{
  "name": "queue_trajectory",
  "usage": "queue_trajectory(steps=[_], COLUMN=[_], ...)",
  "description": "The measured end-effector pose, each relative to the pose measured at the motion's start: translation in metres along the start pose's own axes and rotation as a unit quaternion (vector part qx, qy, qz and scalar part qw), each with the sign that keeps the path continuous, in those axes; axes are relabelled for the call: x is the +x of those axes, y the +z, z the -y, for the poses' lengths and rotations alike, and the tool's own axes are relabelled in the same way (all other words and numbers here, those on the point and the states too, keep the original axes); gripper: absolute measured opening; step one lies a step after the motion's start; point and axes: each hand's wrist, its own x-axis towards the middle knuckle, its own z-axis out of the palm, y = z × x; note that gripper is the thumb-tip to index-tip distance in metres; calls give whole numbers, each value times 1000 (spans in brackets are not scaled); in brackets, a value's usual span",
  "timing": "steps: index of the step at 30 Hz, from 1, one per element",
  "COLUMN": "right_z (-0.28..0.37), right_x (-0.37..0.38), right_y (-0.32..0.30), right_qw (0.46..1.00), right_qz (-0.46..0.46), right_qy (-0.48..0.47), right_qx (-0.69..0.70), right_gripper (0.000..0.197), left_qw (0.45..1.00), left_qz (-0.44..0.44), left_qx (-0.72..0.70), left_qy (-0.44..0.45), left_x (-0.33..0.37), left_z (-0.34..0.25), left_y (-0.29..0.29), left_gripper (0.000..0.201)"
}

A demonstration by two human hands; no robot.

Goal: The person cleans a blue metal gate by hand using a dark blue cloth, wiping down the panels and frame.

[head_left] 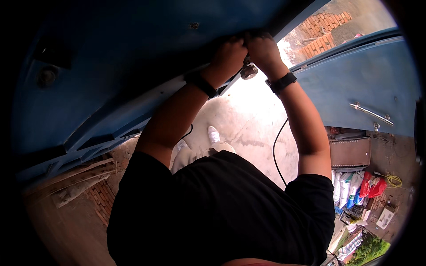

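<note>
Both arms reach up to the edge of a dark blue door (133, 53). My left hand (230, 57) is closed, its knuckles up and its fingertips lost in shadow against the door. Beside it, nearly touching, my right hand (265, 52) is closed too, with fingers curled toward the door. What either hand grips is hidden in the dark. A shiny round metal knob (249, 72) shows just below the two hands, near the door's edge. Black bands circle both wrists.
On the right stands another blue door panel (355, 84) with a silver bar handle (372, 114). A brown padded piece (350, 152), stacked sacks (348, 189) and a red bag (372, 185) lie at lower right. A black cable (275, 153) hangs by my right arm.
</note>
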Motion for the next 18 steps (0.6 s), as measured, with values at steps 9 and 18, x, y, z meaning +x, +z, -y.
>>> queue_trajectory(steps=[9, 18], right_z=[8, 71], right_x=[-8, -3], right_y=[9, 2], right_qw=[999, 999], right_qz=[39, -22], right_qy=[21, 39], right_qx=[2, 18], right_gripper=[16, 20], left_qw=[999, 999], left_qz=[-27, -31], left_qx=[-41, -23], left_qy=[7, 34], left_x=[-6, -48], left_z=[2, 33], left_y=[-7, -42], left_gripper=[4, 6])
